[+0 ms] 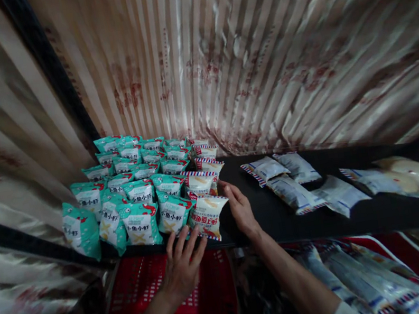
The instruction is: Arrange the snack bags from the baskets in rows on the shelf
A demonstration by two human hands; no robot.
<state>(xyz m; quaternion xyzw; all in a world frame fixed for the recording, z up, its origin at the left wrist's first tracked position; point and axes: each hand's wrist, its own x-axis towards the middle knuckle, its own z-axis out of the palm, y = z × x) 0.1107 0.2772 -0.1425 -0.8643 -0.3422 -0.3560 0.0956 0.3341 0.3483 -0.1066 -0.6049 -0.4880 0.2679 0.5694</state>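
Rows of small teal snack bags (142, 224) stand upright on the left part of a black shelf (239, 216). Along their right side runs one column of white snack bags (206, 216) with red and blue striped edges. My left hand (182, 260) is at the shelf's front edge, fingers spread, its fingertips at the lower front of the teal and white bags. Beside the white column, my right hand (239, 206) rests with its fingers against the bags' right side. Part of its fingers is hidden behind the front white bag, and it grips nothing that I can see.
Several white bags (296, 193) lie flat on the shelf to the right. Under the shelf are a red basket (169, 298) and, at right, a container with more striped bags (374, 274). Patterned sheeting (217, 59) hangs behind, with a dark post (54, 70) at left.
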